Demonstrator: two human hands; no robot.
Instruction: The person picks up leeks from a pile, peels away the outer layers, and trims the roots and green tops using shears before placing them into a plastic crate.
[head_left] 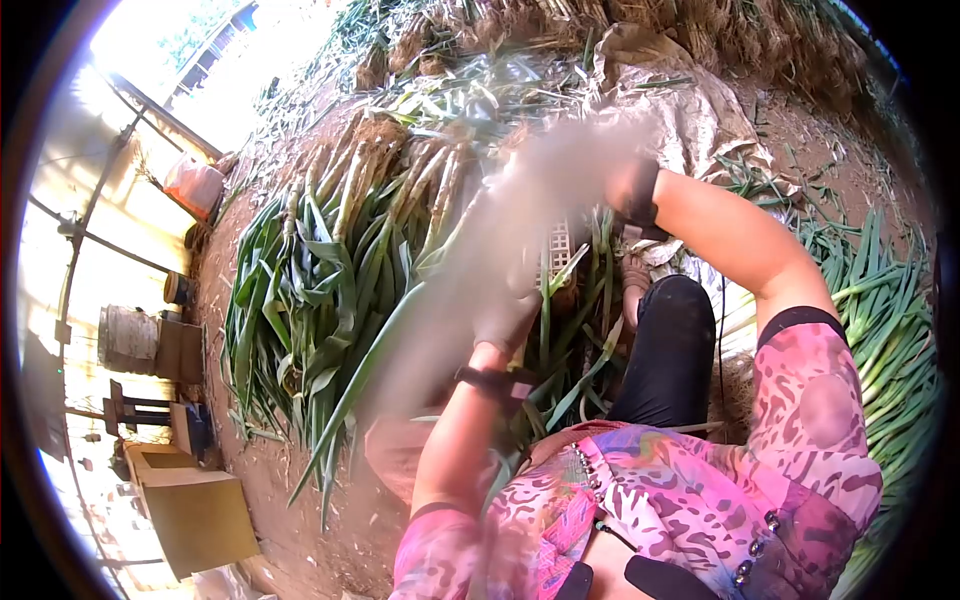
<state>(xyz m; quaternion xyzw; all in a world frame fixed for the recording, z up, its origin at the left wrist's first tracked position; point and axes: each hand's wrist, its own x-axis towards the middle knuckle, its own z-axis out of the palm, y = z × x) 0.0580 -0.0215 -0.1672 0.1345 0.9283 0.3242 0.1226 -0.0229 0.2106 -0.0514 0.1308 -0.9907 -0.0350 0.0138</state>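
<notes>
My left hand, in a pale glove with a dark band at the wrist, is low at the middle of the view. Its fingers look curled, but a pale smear covers them and hides what they hold. My right hand, also gloved, is farther forward and smeared by motion, so its fingers do not show clearly. A long green leek leaf arcs down beside my left hand. To the left lies a thick pile of leeks, roots at the far end and leaves toward me.
More green-leaved stalks lie along the right. A crumpled pale sheet lies ahead, with dry, rooty bundles behind it. A cardboard box and a wooden stool stand at left. My bent knee is close to my hands.
</notes>
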